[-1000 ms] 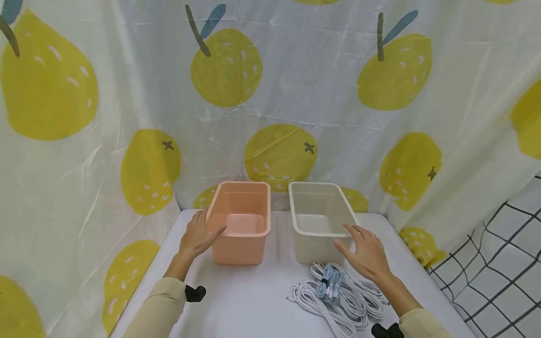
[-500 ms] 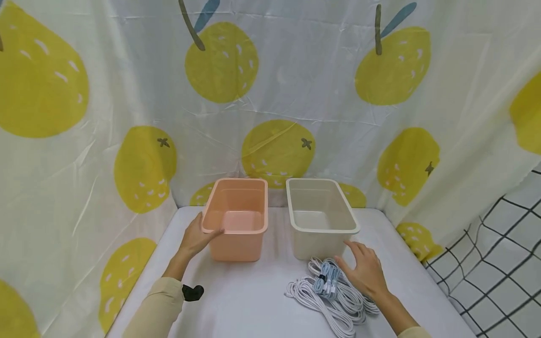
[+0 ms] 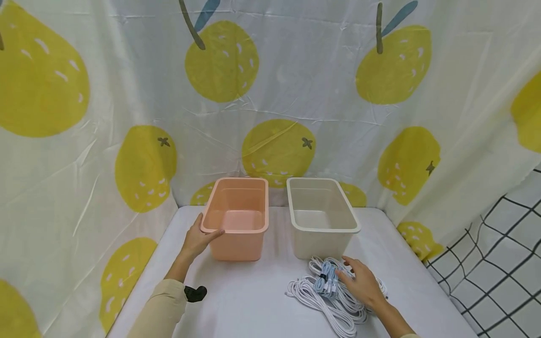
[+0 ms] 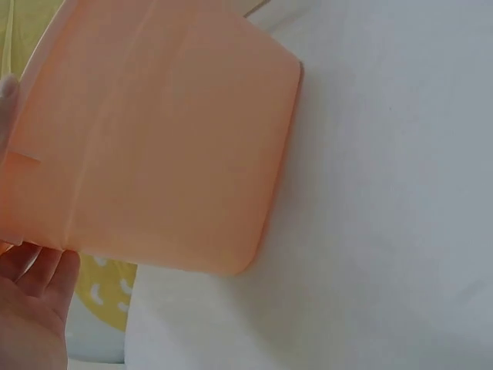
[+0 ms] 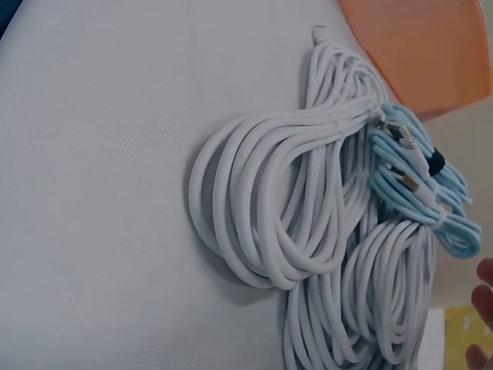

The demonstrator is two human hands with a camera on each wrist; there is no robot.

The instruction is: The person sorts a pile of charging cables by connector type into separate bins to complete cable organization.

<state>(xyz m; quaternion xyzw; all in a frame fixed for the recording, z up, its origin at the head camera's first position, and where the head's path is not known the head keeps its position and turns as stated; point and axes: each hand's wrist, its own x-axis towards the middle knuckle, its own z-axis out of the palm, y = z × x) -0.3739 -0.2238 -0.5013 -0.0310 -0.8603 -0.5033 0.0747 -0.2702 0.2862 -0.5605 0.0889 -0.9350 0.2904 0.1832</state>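
Note:
An orange plastic bin stands at the table's back left, with a cream plastic bin to its right. At the orange bin's near left corner, my left hand holds the rim, thumb on the front edge and fingers along the left side. In the left wrist view the fingertips touch under the rim. Several coiled white cables lie in front of the cream bin, a light blue cable bundle with a black tie on top. My right hand hovers at that pile, fingers spread and grasping nothing.
A white cloth covers the table. A lemon-printed curtain hangs behind and to the left. At the far right stands a black wire grid, beyond the table's edge.
My left hand has moved slightly onto the orange bin's corner. The right hand has come down from beside the cream bin to the cables. The view has tilted slightly.

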